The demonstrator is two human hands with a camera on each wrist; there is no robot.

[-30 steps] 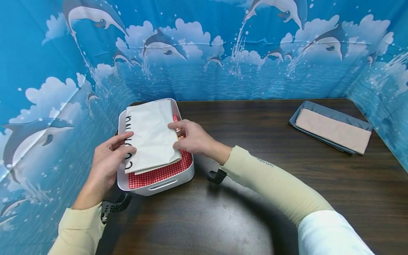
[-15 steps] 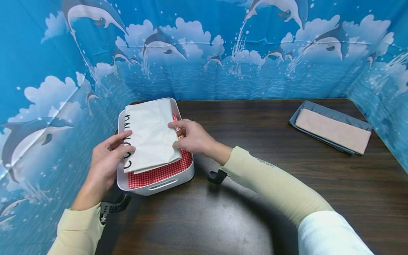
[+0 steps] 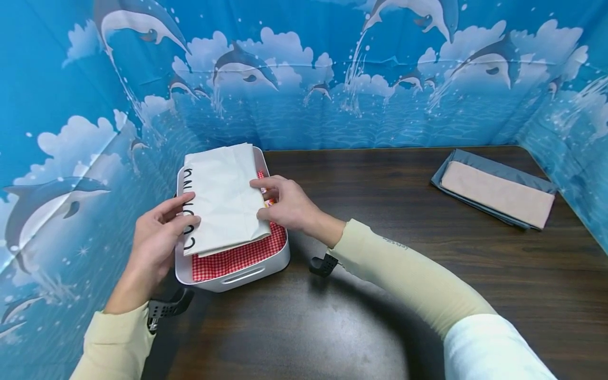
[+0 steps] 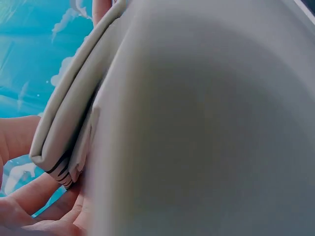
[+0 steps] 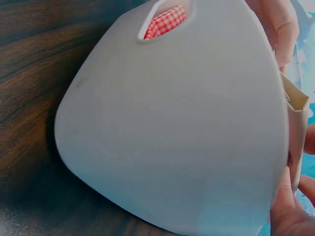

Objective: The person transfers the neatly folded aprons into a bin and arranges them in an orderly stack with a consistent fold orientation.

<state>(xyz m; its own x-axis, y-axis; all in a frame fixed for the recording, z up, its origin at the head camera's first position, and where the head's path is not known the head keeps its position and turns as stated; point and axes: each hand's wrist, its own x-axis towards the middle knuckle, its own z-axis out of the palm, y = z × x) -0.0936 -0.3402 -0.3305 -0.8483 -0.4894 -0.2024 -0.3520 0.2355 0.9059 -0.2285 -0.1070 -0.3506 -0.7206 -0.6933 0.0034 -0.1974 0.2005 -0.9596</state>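
Observation:
A folded white cloth (image 3: 228, 195) with black lettering along its left edge lies over a white plastic basket (image 3: 280, 261). My left hand (image 3: 157, 235) pinches that lettered edge, thumb on top and fingers beneath. On the opposite side, my right hand (image 3: 290, 206) grips the cloth's right edge between thumb and fingers. Under it, a red-and-white checked cloth (image 3: 237, 258) shows inside the basket. The left wrist view shows the thick folded layers of the white cloth (image 4: 69, 113) between thumb and fingers. Basket walls fill much of both wrist views.
The dark wooden table (image 3: 361, 306) carries the basket at its back left. At the back right lies a folded grey-blue cloth (image 3: 503, 171) with a folded beige cloth (image 3: 496, 195) on top. A dolphin-print curtain (image 3: 304, 105) encloses the back and sides.
The white cloth has shifted slightly back and to the left over the basket. My left hand has moved slightly with it, while my right hand has hardly moved.

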